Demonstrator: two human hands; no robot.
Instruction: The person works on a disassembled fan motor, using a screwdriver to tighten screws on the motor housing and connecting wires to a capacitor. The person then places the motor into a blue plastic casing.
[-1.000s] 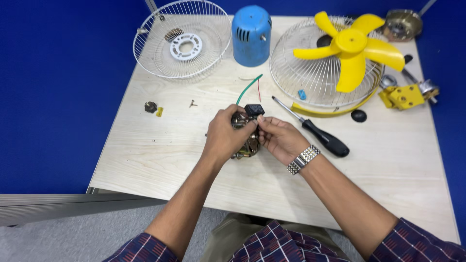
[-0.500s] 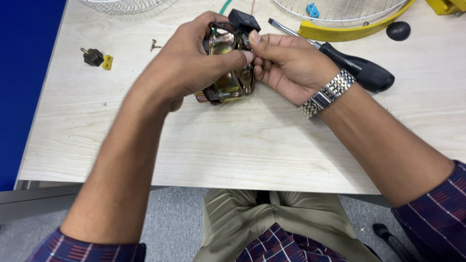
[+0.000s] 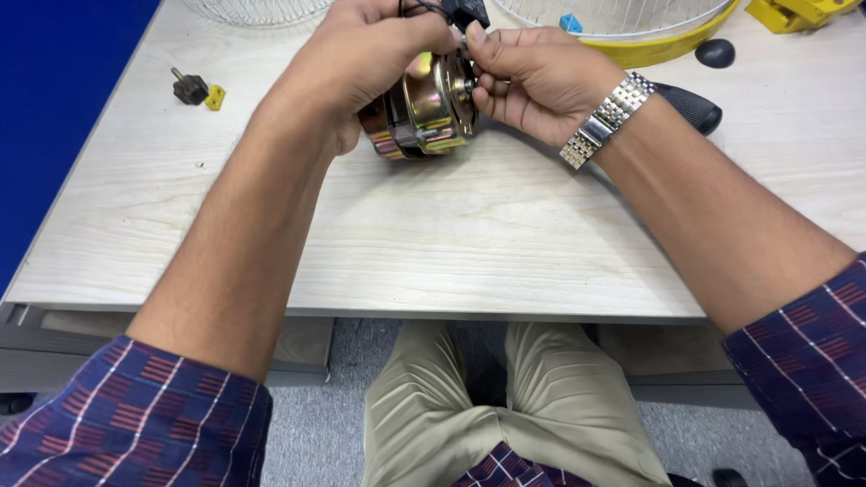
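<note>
We note a small yellow tag (image 3: 215, 96) far left on the table (image 3: 451, 234), our left hand (image 3: 361, 63) wrapped around the brass-coloured motor (image 3: 424, 108) just above the tabletop, our right hand (image 3: 528, 81) fingertips pinched at its end face.

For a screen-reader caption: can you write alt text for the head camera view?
Two bare hands hold a brass-coloured fan motor just above a pale wooden table: the left hand wraps its body, the right hand, wearing a metal watch, pinches its end. A small black-and-yellow part lies left.
</note>
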